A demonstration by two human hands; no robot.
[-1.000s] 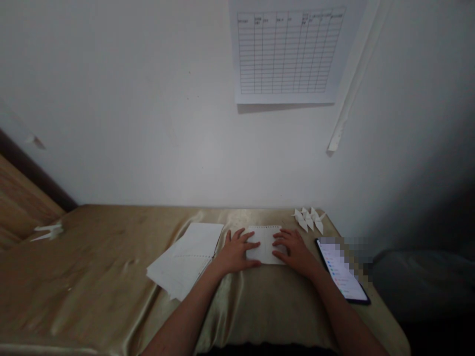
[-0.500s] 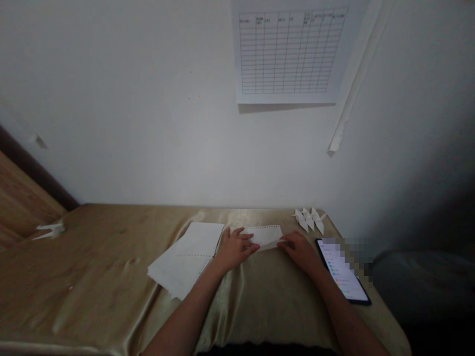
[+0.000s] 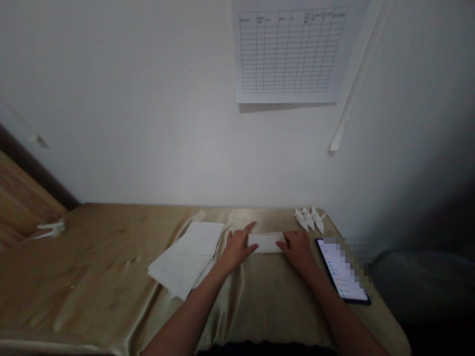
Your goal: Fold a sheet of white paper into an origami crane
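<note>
A small white sheet of paper (image 3: 266, 244), folded into a strip with a row of punched holes along its far edge, lies between my hands. My left hand (image 3: 236, 247) grips the strip's left end, thumb on top and index finger pointing away past the far edge. At the right end, my right hand (image 3: 299, 247) is closed on the paper, its thumb on the near face and its fingers curled behind. A stack of loose white sheets (image 3: 196, 242) sits to the left of my left forearm.
Several folded paper cranes (image 3: 308, 219) stand at the back right of the gold cloth (image 3: 100, 277). A lit phone (image 3: 343, 272) lies by my right forearm. Another white folded paper piece (image 3: 52, 230) is at the far left. A printed table (image 3: 285, 54) hangs on the wall.
The paper's near part has been folded up, making it a narrower strip. My right hand has closed farther round its right end, and my left index finger has stretched out.
</note>
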